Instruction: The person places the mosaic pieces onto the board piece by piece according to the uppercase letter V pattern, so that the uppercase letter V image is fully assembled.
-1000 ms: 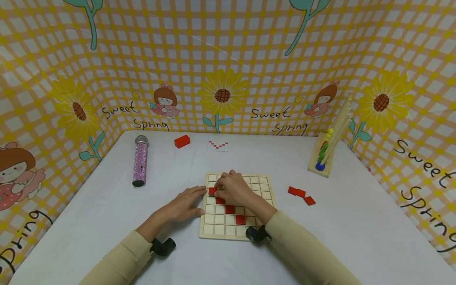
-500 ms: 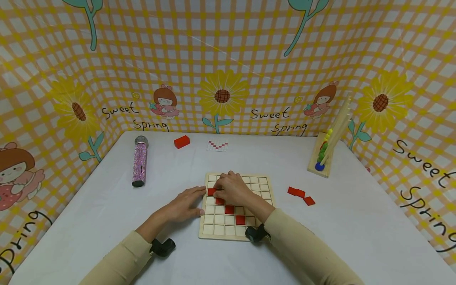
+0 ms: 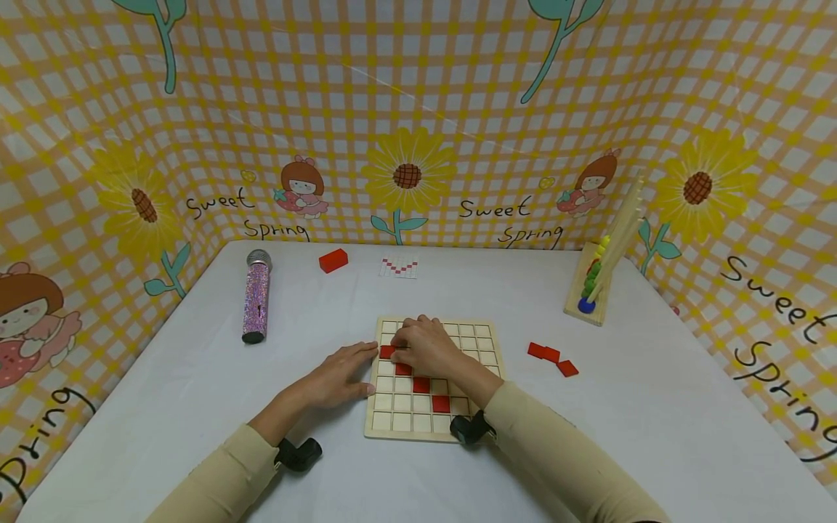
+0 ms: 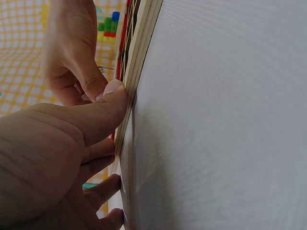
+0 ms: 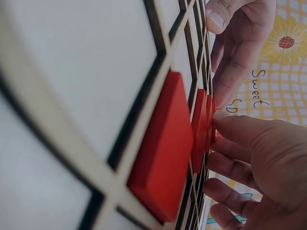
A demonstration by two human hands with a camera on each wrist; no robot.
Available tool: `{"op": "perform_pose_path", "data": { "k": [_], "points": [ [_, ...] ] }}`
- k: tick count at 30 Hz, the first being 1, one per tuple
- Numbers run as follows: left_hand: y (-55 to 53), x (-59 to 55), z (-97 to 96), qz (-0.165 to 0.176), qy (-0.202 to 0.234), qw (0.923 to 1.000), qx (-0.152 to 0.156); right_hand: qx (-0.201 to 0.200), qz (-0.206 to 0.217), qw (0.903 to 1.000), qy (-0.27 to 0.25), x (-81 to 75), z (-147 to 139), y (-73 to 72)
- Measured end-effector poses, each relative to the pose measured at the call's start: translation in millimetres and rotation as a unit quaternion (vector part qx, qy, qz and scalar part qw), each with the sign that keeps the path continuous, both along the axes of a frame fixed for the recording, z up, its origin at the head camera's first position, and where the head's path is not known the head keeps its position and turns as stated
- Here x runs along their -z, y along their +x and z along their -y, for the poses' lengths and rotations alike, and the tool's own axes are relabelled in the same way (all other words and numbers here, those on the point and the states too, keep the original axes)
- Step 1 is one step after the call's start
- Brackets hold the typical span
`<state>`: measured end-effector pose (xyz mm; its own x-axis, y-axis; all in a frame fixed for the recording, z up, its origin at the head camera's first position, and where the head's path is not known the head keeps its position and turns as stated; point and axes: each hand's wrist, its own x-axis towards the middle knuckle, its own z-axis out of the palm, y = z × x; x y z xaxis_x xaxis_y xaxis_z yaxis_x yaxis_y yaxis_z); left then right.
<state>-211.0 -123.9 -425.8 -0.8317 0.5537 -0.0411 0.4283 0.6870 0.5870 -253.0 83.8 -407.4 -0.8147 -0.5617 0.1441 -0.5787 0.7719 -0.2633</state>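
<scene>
A square wooden grid board (image 3: 402, 422) lies on the white table, with red square tiles stepping diagonally across its cells. At the upper end of that diagonal, my right hand (image 3: 428, 349) pinches a red tile (image 3: 387, 352) in the leftmost column. The right wrist view shows the thumb (image 5: 235, 125) against the far tile, while nearer ones such as this red tile (image 5: 165, 153) sit in or on the grid. My left hand (image 3: 335, 378) rests at the board's left edge, fingers extended; its thumb (image 4: 108, 103) touches the rim.
Several loose red tiles (image 3: 552, 356) lie right of the board. Behind it are a small pattern card (image 3: 399, 267) and a red block (image 3: 333, 260). A glittery pink microphone (image 3: 257, 298) lies at left; a wooden bead stand (image 3: 598, 283) stands at right.
The pinched red tile and my right hand have shifted very slightly left. My left hand and the board stay in place.
</scene>
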Motion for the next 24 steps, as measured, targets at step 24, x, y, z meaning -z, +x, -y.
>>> {"op": "perform_pose_path", "data": {
  "k": [24],
  "points": [
    [-1.1,1.4,1.6,-0.005,0.002,1.0000,0.005,0.009,0.002,0.9999,0.008,-4.5,-0.9,3.7]
  ]
}}
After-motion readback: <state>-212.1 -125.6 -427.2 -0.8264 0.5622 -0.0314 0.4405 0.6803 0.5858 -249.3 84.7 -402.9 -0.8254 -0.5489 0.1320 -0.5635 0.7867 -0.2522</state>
